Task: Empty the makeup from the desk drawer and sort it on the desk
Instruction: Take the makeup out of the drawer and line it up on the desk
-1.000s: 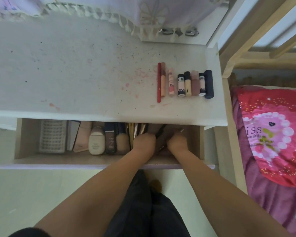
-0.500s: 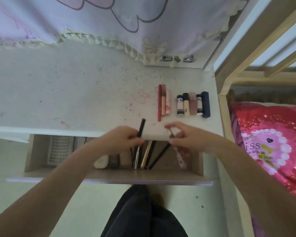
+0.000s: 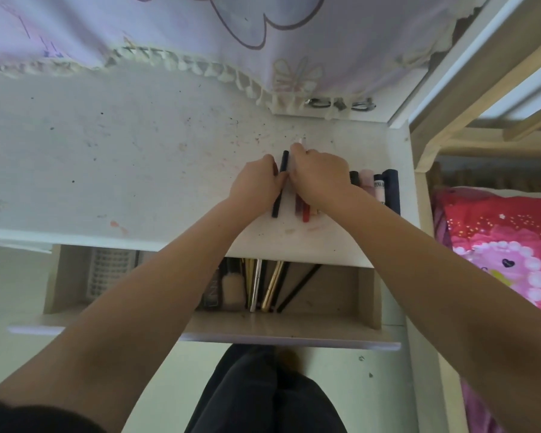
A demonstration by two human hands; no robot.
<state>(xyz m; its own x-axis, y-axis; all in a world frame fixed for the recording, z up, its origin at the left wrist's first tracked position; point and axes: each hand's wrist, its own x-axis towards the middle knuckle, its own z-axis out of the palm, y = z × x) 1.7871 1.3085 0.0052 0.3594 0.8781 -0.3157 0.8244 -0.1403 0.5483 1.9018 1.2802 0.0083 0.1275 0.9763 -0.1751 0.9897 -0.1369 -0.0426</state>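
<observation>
A: Where are your hands?

B: Both over the right part of the stained white desk top (image 3: 138, 170), near its front edge. Your left hand (image 3: 256, 182) has its fingers curled round the slim black pencil-shaped stick (image 3: 280, 185), which lies pointing from front to back. Your right hand (image 3: 319, 176) sits just beside it, knuckles up, fingers bent down onto a thin pale stick (image 3: 301, 142) whose tip pokes out behind the fingertips. I cannot tell whether you pinch it or only press it flat.

A: And the sorted row?

B: Under and right of your right hand: a red pencil end (image 3: 306, 214) shows below the wrist, then a black-capped tube (image 3: 353, 178), a pale pink tube (image 3: 366, 182), a white labelled tube (image 3: 379, 189) and a dark navy cylinder (image 3: 391, 192), side by side near the desk top's right edge.

A: The drawer?

B: The open pale wooden drawer (image 3: 369, 295) below the front edge holds a gold stick (image 3: 272, 285), a silver stick (image 3: 256, 284), thin black sticks (image 3: 297, 289), a fluffy beige brush head (image 3: 231, 289) and a white ribbed tray (image 3: 107, 276) at its left end.
</observation>
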